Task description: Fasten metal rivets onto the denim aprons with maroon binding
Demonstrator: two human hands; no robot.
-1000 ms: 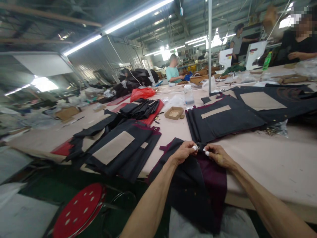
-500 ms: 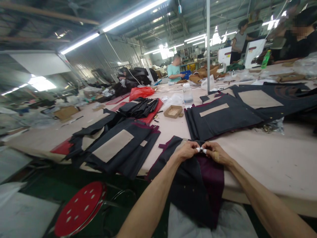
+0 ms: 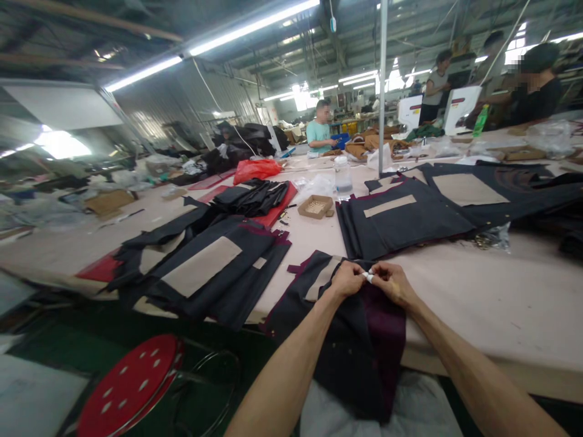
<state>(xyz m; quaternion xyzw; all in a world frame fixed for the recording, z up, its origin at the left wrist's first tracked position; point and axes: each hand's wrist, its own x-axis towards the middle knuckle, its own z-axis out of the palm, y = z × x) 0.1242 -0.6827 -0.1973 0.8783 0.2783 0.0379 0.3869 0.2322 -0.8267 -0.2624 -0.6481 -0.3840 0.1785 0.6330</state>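
Observation:
A dark fabric panel [image 3: 344, 340] with purple lining [image 3: 387, 325] hangs over the table's front edge toward my lap. My left hand [image 3: 348, 279] pinches its upper edge. Right beside it, fingertips almost touching, my right hand [image 3: 390, 283] pinches the same edge. White coverings wrap some of my fingertips, and a tan patch shows on the right hand. Any small part between the fingers is too hidden to make out. A beige strip [image 3: 322, 279] lies on the panel left of my left hand.
Stacked dark panels lie left [image 3: 203, 267] and right [image 3: 405, 212] on the table. Behind my hands are a cardboard tray [image 3: 315, 207] of small pieces and a clear jar [image 3: 343, 176]. A metal pole [image 3: 382, 91] rises behind. A red stool [image 3: 130, 385] stands lower left. Other people work farther back.
The view has shifted slightly. My fingertips have come closer together at the panel's edge, and more of the beige strip shows beside my left hand.

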